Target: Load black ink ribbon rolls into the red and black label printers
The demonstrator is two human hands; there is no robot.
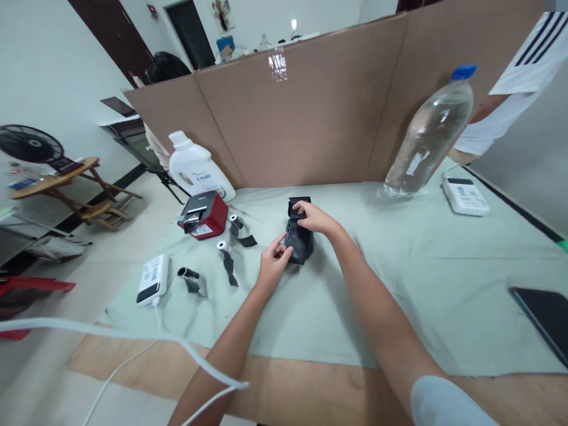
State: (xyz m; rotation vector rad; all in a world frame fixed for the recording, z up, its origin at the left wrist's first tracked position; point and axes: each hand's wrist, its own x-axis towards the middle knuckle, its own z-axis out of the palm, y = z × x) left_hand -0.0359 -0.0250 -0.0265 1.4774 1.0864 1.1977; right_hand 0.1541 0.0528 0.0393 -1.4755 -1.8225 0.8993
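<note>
A small black boxy device (pixel 300 241) with a raised flap at its far end stands on the green cloth in front of me; its exact kind does not show. My left hand (pixel 271 264) grips its near left side, with the thumb on top and a finger along the edge. From the right, my right hand (pixel 318 219) holds its upper part beside the flap, fingers bent around it. To the left lie three small rolls with dark strips trailing off: one black roll (pixel 188 273) and two with white cores, a nearer roll (pixel 222 245) and a farther roll (pixel 236 221).
A red and black label printer (pixel 212 218) and a white detergent bottle (pixel 197 168) stand back left. White power banks lie left (pixel 153 278) and right (pixel 465 194). A large water bottle (pixel 432 136) leans against the cardboard screen (pixel 310 112). A phone (pixel 544 316) lies right; a white cable (pixel 110 332) crosses the foreground.
</note>
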